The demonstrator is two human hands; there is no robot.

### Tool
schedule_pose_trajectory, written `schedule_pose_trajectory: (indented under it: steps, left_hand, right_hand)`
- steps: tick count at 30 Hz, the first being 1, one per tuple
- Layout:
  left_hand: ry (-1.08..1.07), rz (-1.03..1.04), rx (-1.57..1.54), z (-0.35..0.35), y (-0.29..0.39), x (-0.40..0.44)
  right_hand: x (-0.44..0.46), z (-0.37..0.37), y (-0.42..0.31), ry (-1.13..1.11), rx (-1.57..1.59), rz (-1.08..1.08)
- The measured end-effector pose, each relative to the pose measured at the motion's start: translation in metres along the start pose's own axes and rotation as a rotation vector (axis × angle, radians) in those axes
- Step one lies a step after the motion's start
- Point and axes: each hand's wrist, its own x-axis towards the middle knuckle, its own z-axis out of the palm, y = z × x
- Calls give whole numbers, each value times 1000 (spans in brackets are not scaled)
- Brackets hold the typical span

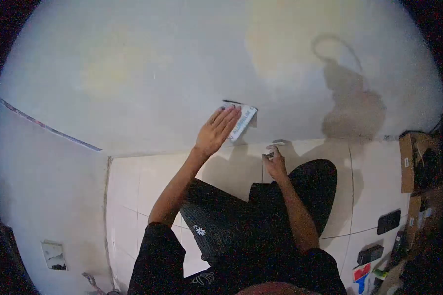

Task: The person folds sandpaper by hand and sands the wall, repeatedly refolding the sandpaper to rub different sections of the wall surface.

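My left hand [216,129] lies with outstretched fingers on a sheet of sandpaper [243,121], holding it against the pale wall [192,64]. The sheet's back is white with blue print, and part of the lettering reads "ALUMINIUM". Its dark edge shows above my fingertips. Lower and to the right, my right hand [276,164] hovers over my bent knee, near the foot of the wall. Its fingers are loosely curled, with a gap between thumb and forefinger. I make out nothing held in it.
Yellowish patches [280,44] mark the wall. At right, cardboard boxes [407,167] stand by two dark blocks [389,222] and a red-and-blue scraper-like tool [361,278] on the tiled floor [334,211]. A wall plate [54,255] is on the left wall.
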Motion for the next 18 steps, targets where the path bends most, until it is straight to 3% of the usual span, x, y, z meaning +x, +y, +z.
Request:
schedule_pose_trajectory:
  steps: [2, 6, 7, 8, 10, 11, 12, 14, 15, 16, 18]
  left_hand:
    - [-132, 109, 137, -10, -3, 5]
    - [229, -99, 55, 3, 16, 10]
    - [56, 8, 41, 3, 16, 10]
    - [59, 6, 42, 1, 10, 11]
    - [-171, 214, 84, -14, -2, 20]
    - [-30, 103, 134, -10, -14, 15]
    - [-35, 113, 130, -8, -8, 21]
    - [350, -121, 89, -6, 13, 24]
    - [139, -46, 13, -6, 9, 17]
    - [141, -49, 17, -7, 2, 14]
    - [-324, 318, 96, -11, -13, 18]
  right_hand:
    - [1, 4, 7, 29, -32, -1]
    - [3, 3, 8, 39, 1, 28]
    - [3, 3, 8, 34, -4, 26]
    - [2, 4, 8, 31, -49, 17]
    - [1, 3, 7, 36, -95, 10]
    - [1, 1, 4, 44, -73, 10]
    - [-1, 1, 2, 50, -46, 14]
    - [0, 3, 8, 29, -28, 17]
    - [3, 4, 10, 10, -14, 4]
    - [2, 6, 11, 7, -15, 1]
    - [1, 7, 13, 43, -83, -15]
